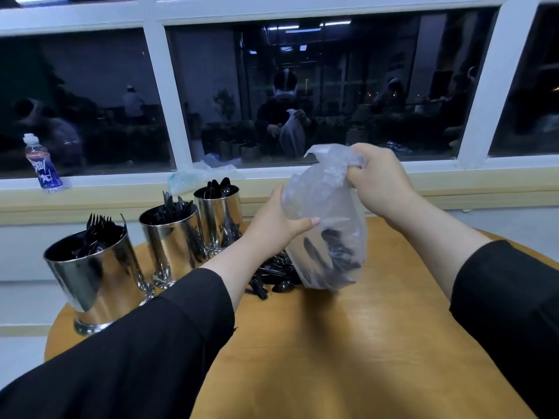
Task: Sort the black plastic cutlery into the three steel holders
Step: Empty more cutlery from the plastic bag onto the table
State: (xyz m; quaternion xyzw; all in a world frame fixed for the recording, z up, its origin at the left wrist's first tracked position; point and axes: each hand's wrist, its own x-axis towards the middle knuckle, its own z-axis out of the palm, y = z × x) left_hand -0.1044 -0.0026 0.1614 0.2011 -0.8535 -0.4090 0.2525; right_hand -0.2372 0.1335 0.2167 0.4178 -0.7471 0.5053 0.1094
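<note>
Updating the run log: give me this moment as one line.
left hand: steadies plastic bag | right hand: grips bag top | cutlery pile: on table | three steel holders: partly filled

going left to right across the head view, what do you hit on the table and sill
water bottle → holder with forks → middle holder → far holder → left hand → plastic bag → right hand

My bag [325, 219]: thin clear plastic, crinkly, semi-glossy. Cutlery [272, 276]: black plastic w/ slight sheen. Holders [90, 276]: polished steel, mirror-glossy. Tabletop [363, 343]: smooth light wood, satin shine. My sleeves [145, 352]: matt black cloth. Bottle [42, 164]: clear plastic.
</note>
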